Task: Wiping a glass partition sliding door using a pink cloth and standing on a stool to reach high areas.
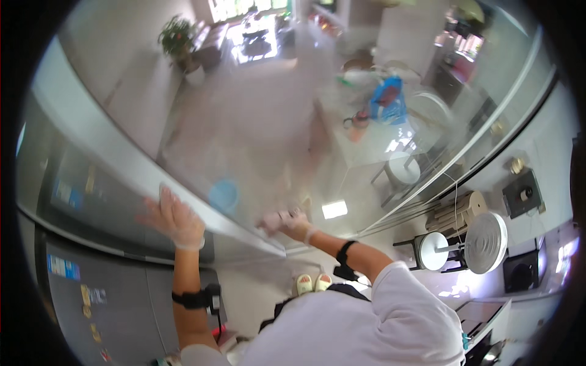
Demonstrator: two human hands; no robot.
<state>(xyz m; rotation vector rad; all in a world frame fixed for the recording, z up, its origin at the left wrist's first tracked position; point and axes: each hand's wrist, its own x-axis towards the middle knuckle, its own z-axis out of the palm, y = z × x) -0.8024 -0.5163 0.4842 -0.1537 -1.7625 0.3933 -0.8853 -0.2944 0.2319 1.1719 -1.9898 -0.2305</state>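
Observation:
My left hand (176,222), in a thin clear glove, is raised with its fingers spread near the white door frame (137,176). A reflection of it overlaps the fingertips; whether it touches the glass is unclear. My right hand (293,223), also thinly gloved, reaches forward to the glass door panel (256,137). Its fingers are blurred against a pinkish patch, which could be a reflection or something held. Black straps with small devices circle both forearms.
A grey refrigerator (119,306) stands at left. At right are a round white stool (433,250), a pedestal fan (485,242) and stacked cardboard (458,210). Through the glass show a blue bucket (223,196), a potted plant (177,39) and a table with a blue bag (389,100).

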